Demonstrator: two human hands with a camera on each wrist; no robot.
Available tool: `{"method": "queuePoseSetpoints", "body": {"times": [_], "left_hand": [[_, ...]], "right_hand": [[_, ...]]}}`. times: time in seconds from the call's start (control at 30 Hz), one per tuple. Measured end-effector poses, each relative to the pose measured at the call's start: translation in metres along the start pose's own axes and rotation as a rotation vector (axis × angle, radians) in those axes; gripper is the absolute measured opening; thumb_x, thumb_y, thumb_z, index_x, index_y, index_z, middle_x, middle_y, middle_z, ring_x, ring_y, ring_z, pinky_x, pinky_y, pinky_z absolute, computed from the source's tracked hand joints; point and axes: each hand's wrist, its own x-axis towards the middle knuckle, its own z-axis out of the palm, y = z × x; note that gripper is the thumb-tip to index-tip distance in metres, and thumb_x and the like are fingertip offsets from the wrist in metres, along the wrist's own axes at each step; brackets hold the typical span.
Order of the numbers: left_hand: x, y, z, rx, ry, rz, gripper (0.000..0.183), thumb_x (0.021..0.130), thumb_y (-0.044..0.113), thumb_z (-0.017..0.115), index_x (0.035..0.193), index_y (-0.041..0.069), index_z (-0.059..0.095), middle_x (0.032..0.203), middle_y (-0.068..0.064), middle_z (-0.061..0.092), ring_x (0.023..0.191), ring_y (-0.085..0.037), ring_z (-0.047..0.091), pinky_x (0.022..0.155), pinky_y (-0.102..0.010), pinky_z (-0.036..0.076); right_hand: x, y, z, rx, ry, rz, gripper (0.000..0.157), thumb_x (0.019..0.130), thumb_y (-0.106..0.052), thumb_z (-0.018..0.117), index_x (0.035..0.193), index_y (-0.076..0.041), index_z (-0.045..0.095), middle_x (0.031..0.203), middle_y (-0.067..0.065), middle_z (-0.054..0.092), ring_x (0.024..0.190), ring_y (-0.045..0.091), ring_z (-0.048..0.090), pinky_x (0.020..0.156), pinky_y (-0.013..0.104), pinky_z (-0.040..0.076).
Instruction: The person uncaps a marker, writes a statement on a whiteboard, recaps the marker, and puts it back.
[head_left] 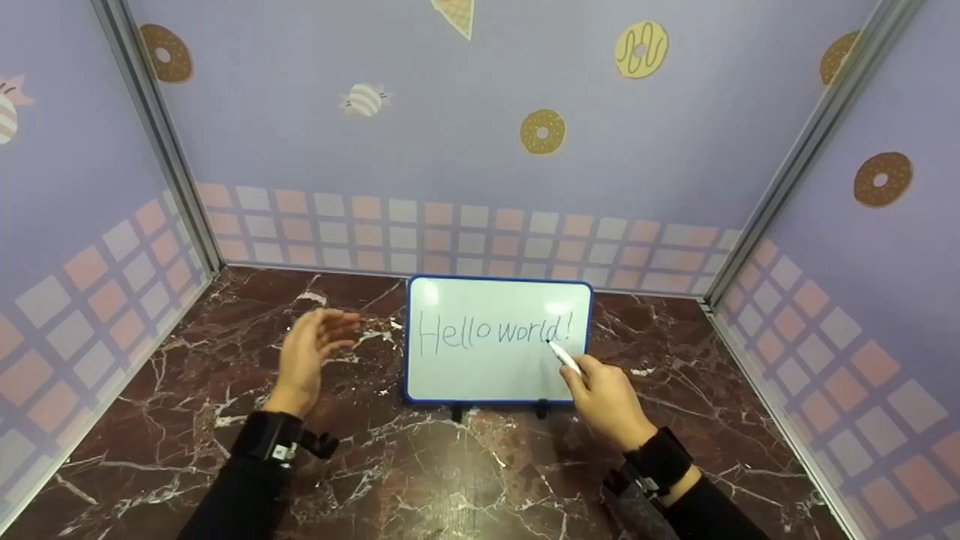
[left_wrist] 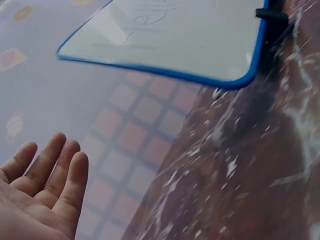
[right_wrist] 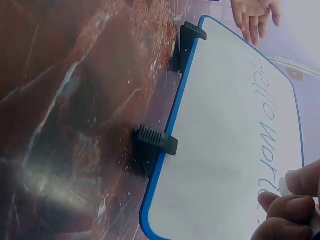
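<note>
A whiteboard point(head_left: 480, 375) with a blue frame leans back on two black clip feet point(right_wrist: 156, 141), and "Hello world!" is handwritten across it. In my right hand point(head_left: 611, 397) I pinch a white marker point(head_left: 564, 355) between thumb and fingers, its dark tip right at the letter "d". My left hand point(head_left: 304, 356) is held up to the left of the board, holding nothing, its fingers relaxed. In the left wrist view those fingers point(left_wrist: 67, 172) spread loosely, apart from the board's blue edge.
The board stands on a dark red marbled tabletop point(head_left: 360, 480). Behind it rises a lilac wall point(head_left: 465, 150) printed with doughnuts, sweets and pink and white squares. Similar panels close off both sides, joined by grey metal posts point(head_left: 795, 150).
</note>
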Motion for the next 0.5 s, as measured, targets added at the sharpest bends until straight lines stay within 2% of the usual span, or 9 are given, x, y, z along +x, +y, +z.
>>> {"method": "queuePoseSetpoints", "body": {"times": [0.07,0.13,0.2,0.3,0.37,0.5], "left_hand": [[0.002,0.006,-0.011,0.123,0.045,0.045,0.041,0.123,0.025,0.037,0.133,-0.008,0.060,0.131,-0.021,0.073,0.118,-0.027,0.070,0.100,-0.034,0.058],[0.003,0.010,-0.024,0.329,0.077,0.080,0.039,0.122,0.026,0.044,0.135,-0.007,0.061,0.132,-0.023,0.070,0.119,-0.028,0.066,0.102,-0.036,0.053],[0.002,0.012,-0.037,0.587,0.082,0.091,0.041,0.120,0.029,0.051,0.138,-0.006,0.062,0.133,-0.025,0.066,0.122,-0.034,0.061,0.105,-0.044,0.049],[-0.002,0.010,-0.053,0.918,0.023,0.071,0.049,0.116,0.034,0.059,0.146,-0.004,0.059,0.141,-0.031,0.057,0.129,-0.045,0.050,0.108,-0.062,0.043],[-0.004,0.007,-0.062,1.054,-0.027,0.034,0.057,0.113,0.036,0.061,0.152,-0.004,0.055,0.146,-0.036,0.050,0.133,-0.053,0.042,0.106,-0.070,0.041],[-0.008,-0.001,-0.071,1.189,-0.095,-0.050,0.067,0.110,0.035,0.065,0.159,-0.007,0.048,0.147,-0.042,0.040,0.133,-0.059,0.033,0.104,-0.072,0.040]], "right_hand": [[0.000,-0.001,0.000,0.003,0.000,-0.002,0.013,0.111,-0.017,0.072,0.110,-0.004,0.075,0.067,-0.009,0.047,0.052,0.005,0.038,0.050,0.026,0.030],[0.000,-0.002,0.001,0.001,-0.001,0.000,0.013,0.111,-0.017,0.072,0.109,-0.005,0.076,0.067,-0.009,0.047,0.052,0.005,0.038,0.050,0.027,0.031],[0.000,-0.002,0.001,-0.003,-0.003,0.006,0.014,0.111,-0.018,0.072,0.109,-0.005,0.076,0.067,-0.009,0.048,0.052,0.006,0.039,0.051,0.027,0.032],[0.000,-0.003,0.002,-0.010,-0.003,0.008,0.014,0.111,-0.019,0.072,0.109,-0.005,0.076,0.067,-0.009,0.048,0.052,0.006,0.040,0.051,0.028,0.033],[-0.001,-0.003,0.002,-0.010,-0.004,0.006,0.014,0.110,-0.018,0.072,0.110,-0.005,0.077,0.067,-0.009,0.049,0.052,0.006,0.040,0.052,0.028,0.034],[-0.001,-0.003,0.002,-0.013,0.000,-0.005,0.013,0.110,-0.018,0.073,0.109,-0.005,0.076,0.068,-0.010,0.050,0.053,0.007,0.041,0.052,0.029,0.035]]}}
